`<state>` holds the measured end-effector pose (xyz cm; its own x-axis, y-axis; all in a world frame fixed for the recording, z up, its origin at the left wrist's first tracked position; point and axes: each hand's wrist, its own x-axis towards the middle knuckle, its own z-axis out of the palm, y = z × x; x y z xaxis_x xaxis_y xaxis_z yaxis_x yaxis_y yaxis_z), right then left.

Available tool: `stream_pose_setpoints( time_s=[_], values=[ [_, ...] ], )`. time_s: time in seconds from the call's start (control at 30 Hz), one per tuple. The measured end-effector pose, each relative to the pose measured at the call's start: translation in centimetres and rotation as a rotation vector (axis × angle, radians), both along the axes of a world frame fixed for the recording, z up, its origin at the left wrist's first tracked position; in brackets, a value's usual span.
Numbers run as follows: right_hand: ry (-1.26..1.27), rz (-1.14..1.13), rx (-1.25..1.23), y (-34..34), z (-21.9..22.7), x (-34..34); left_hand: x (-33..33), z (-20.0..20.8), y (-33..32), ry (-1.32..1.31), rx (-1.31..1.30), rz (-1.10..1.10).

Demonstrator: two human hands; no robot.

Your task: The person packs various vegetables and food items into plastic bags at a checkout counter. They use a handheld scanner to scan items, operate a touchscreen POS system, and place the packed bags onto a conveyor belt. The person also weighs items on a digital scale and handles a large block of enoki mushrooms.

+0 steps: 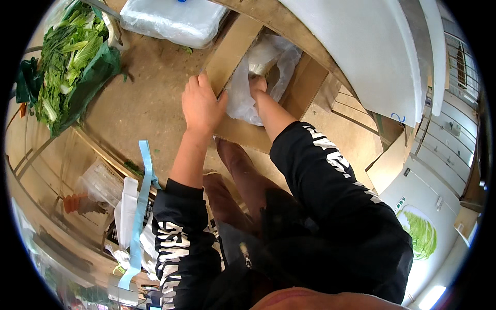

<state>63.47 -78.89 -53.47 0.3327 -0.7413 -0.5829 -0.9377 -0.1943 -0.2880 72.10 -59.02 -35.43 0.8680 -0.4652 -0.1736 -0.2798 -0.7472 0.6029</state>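
Left hand (204,103) on open carton (235,51) edge, right (258,86) inside

The brown floor (147,95) carries an open cardboard box (235,49) toward its right side, a plastic-wrapped white bundle (173,23) near its far edge and a leaf scrap (187,49) beside that bundle.

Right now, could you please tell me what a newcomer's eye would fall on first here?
Probably the box at top centre, with the right hand reaching into its plastic liner and the left hand at its left edge. Next, the bright heap of greens at upper left, then the light-blue strip at lower left.
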Motion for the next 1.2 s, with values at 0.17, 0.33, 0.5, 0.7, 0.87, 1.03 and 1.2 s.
stream_pose_setpoints(
  time_s=[0.17,0.33,0.5,0.7,0.87,1.03,1.2],
  values=[
    [0.039,0.608,-0.238,-4.3,-0.9,-3.4,-3.5,3.2,3.4,0.045,-0.262,0.091],
    [-0.75,-0.181,0.116,-5.9,10.9,-5.1,-10.4,8.0,13.1,0.316,-0.3,0.215],
    [-0.592,-0.006,0.081,-0.9,28.7,-10.3,-18.5,9.1,19.9,0.85,-0.489,0.586],
    [-0.475,-0.082,0.326,2.2,36.3,-11.8,-21.7,8.2,15.6,1.38,-0.892,0.668],
    [-0.673,-0.367,0.33,3.5,36.3,-12.8,-18.1,9.6,8.5,1.436,-0.985,0.756],
    [-0.872,-0.594,0.327,4.1,36.6,-14.8,-15.7,4.6,2.9,0.734,-0.493,0.157],
    [-1.0,-0.594,0.175,4.8,40.2,-16.3,-13.0,1.1,4.4,0.56,-0.307,0.549]
  ],
)
